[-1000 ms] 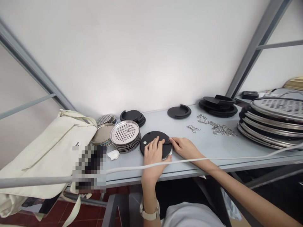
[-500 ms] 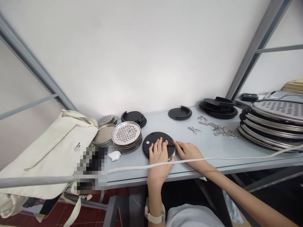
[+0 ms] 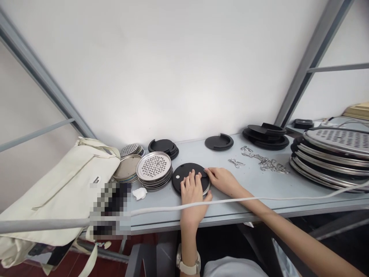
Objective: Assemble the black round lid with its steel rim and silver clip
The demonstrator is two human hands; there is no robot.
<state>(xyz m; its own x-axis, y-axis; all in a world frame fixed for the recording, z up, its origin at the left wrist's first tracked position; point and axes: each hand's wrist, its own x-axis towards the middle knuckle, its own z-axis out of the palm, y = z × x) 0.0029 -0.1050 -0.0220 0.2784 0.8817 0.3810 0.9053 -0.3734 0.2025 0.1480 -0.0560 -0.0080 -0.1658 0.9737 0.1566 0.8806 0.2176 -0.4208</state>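
A round black disc (image 3: 184, 169) with a white dot lies on the grey table, and a metallic edge shows beneath its right side. My left hand (image 3: 193, 192) rests flat on top of it, fingers stretched out and the thumb by the near right rim. At the disc's right edge, my right hand (image 3: 221, 179) pinches thumb and forefinger together on something small that I cannot make out. Left of the disc stands a stack of round metal grater plates (image 3: 154, 167). Several bent wire clips (image 3: 268, 163) lie loose beyond my right hand.
Black round holders (image 3: 219, 142) lie along the wall, with more stacked black pieces (image 3: 265, 136). Large perforated metal plates (image 3: 340, 140) are piled at right. A cream bag (image 3: 66, 184) is on the left. A white cable (image 3: 273, 198) crosses in front, over my forearms.
My right fingertips have shifted slightly left and up along the disc's edge. My left hand stays flat on the disc. The view has tilted a little.
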